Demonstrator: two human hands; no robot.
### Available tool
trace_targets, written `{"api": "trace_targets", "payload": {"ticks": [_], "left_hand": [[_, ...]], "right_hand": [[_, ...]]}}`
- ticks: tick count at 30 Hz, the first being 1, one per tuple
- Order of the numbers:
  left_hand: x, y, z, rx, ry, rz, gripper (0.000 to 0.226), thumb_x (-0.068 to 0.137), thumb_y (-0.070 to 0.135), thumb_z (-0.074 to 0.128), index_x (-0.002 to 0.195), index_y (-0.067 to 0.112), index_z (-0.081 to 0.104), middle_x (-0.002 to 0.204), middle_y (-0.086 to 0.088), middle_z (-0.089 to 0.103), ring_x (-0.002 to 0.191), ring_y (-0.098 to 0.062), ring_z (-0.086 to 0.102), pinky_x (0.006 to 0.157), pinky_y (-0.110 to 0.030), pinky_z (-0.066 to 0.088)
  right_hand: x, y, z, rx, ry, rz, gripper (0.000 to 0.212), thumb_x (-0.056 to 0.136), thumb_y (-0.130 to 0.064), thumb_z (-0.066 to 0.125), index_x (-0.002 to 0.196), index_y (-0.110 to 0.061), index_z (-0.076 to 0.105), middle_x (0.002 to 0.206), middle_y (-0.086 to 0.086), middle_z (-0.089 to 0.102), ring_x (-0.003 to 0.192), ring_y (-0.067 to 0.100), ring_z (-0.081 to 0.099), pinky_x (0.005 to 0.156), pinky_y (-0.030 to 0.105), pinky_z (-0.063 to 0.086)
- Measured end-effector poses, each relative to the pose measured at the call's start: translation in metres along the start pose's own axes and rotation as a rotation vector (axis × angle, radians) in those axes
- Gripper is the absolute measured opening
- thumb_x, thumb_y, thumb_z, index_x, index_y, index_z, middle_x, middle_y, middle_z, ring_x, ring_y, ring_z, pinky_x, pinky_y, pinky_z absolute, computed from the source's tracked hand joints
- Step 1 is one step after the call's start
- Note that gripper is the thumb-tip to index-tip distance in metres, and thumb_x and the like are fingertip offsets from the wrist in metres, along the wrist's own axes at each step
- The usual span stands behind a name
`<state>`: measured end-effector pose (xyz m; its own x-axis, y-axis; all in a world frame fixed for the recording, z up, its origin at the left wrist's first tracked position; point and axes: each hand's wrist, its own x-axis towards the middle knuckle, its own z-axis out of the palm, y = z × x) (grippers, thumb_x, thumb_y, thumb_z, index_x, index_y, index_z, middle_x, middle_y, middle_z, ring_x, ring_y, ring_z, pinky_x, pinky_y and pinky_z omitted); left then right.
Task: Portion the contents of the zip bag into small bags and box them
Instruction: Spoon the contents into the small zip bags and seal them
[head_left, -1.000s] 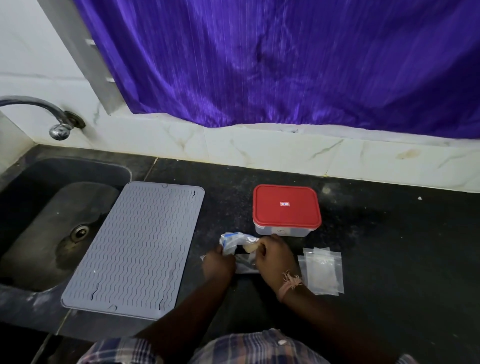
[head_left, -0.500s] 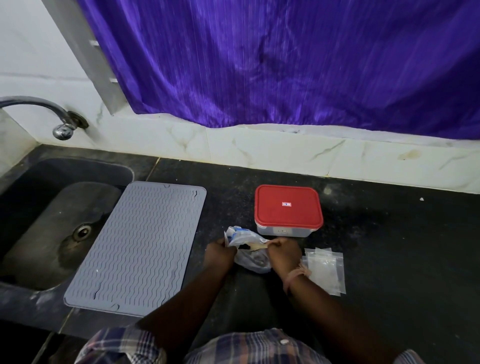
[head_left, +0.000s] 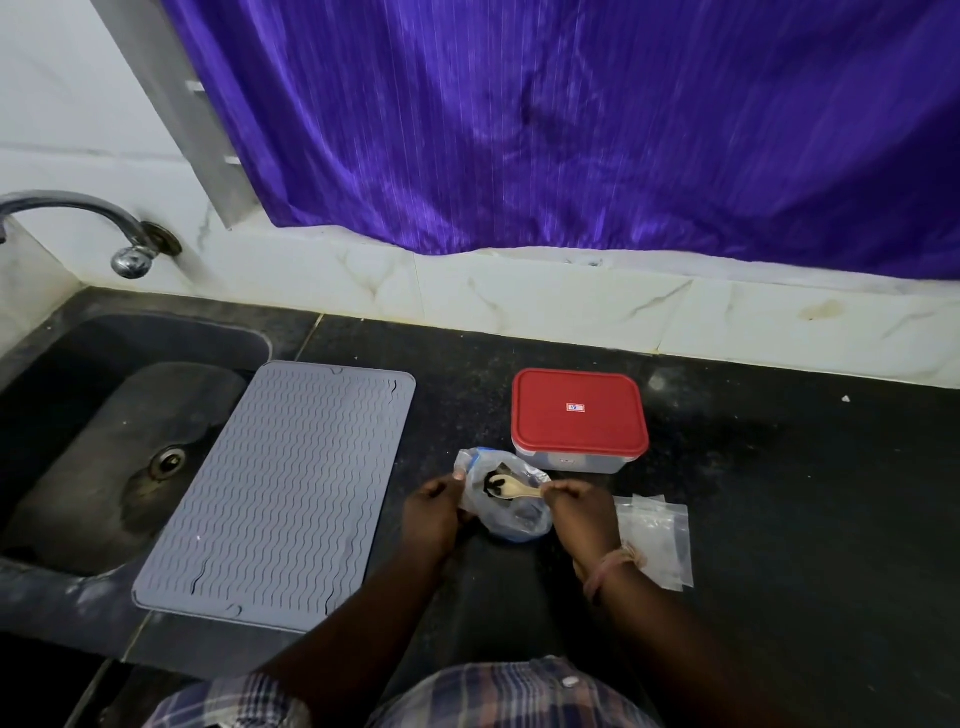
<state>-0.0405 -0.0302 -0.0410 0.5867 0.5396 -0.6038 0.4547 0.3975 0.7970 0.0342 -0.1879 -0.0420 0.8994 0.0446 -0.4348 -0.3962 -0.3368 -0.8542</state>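
Note:
A clear zip bag (head_left: 506, 512) with dark contents stands open on the black counter just in front of me. My left hand (head_left: 431, 512) pinches its left rim. My right hand (head_left: 579, 512) holds the handle of a small wooden spoon (head_left: 511, 487) whose bowl is inside the bag's mouth, with some dark pieces on it. A clear box with a red lid (head_left: 579, 415), closed, sits just behind the bag. A small stack of empty clear bags (head_left: 657, 535) lies flat to the right of my right wrist.
A grey ribbed mat (head_left: 280, 493) lies left of the bag, overlapping the dark sink (head_left: 104, 415). A tap (head_left: 130, 254) sticks out above the sink. White tiled wall and a purple curtain (head_left: 571, 130) stand behind the counter.
The bag went from lying crumpled to held upright with its mouth spread. My right hand has brought the wooden spoon into the bag's opening.

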Motion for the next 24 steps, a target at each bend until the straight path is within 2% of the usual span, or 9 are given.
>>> {"api": "trace_targets", "payload": {"ticks": [5,8,11,13,17,21,24], "left_hand": [[-0.004,0.004,0.001,-0.07,0.034,-0.067,0.016,0.099,0.006,0.059,0.097,0.007,0.076,0.088,-0.016,0.076,0.076,-0.025,0.07,0.064,-0.033,0.058],[-0.004,0.004,-0.002,-0.03,0.064,-0.101,0.016,0.098,0.006,0.059,0.094,0.009,0.074,0.092,-0.016,0.075,0.085,-0.028,0.072,0.07,-0.037,0.06],[0.0,0.0,-0.004,0.046,0.075,-0.06,0.01,0.097,0.011,0.064,0.098,0.011,0.074,0.09,-0.012,0.076,0.087,-0.027,0.074,0.073,-0.039,0.063],[0.002,-0.002,-0.004,0.107,0.093,-0.027,0.008,0.095,0.015,0.069,0.098,0.012,0.075,0.088,-0.009,0.077,0.084,-0.024,0.075,0.069,-0.035,0.062],[0.003,-0.004,-0.001,0.244,0.133,0.103,0.002,0.09,0.017,0.074,0.09,0.02,0.075,0.086,-0.001,0.076,0.085,-0.02,0.074,0.085,-0.043,0.061],[0.0,-0.001,0.001,0.4,0.179,0.242,0.014,0.089,0.012,0.071,0.086,0.026,0.071,0.083,0.005,0.073,0.083,-0.017,0.071,0.08,-0.041,0.06],[-0.005,0.002,0.001,0.443,0.195,0.302,0.019,0.09,0.01,0.068,0.092,0.029,0.073,0.087,0.009,0.072,0.085,-0.011,0.07,0.079,-0.037,0.059]], "right_hand": [[-0.005,-0.003,-0.01,0.001,0.013,-0.024,0.022,0.085,-0.009,0.065,0.073,-0.022,0.078,0.08,-0.004,0.077,0.084,0.015,0.071,0.086,0.035,0.056],[-0.009,-0.004,-0.018,0.022,0.017,-0.02,0.018,0.086,-0.009,0.066,0.079,-0.019,0.08,0.082,-0.003,0.077,0.086,0.015,0.071,0.089,0.038,0.056],[-0.014,-0.008,-0.022,0.062,0.016,-0.037,0.017,0.085,-0.009,0.067,0.079,-0.017,0.08,0.079,-0.002,0.077,0.085,0.02,0.072,0.086,0.04,0.057],[-0.018,-0.015,-0.019,0.063,0.008,-0.073,0.016,0.086,-0.01,0.068,0.076,-0.016,0.079,0.075,-0.001,0.076,0.083,0.021,0.072,0.083,0.039,0.056],[-0.024,-0.03,-0.002,-0.028,-0.014,-0.165,0.017,0.087,-0.013,0.068,0.074,-0.018,0.078,0.075,-0.004,0.075,0.079,0.013,0.07,0.078,0.032,0.054],[-0.029,-0.037,0.01,-0.16,-0.042,-0.195,0.015,0.092,-0.018,0.065,0.083,-0.024,0.075,0.075,-0.01,0.071,0.072,0.0,0.063,0.062,0.014,0.042],[-0.03,-0.038,0.014,-0.202,-0.038,-0.212,0.014,0.092,-0.017,0.063,0.09,-0.023,0.076,0.079,-0.011,0.071,0.076,0.001,0.064,0.064,0.014,0.043]]}}
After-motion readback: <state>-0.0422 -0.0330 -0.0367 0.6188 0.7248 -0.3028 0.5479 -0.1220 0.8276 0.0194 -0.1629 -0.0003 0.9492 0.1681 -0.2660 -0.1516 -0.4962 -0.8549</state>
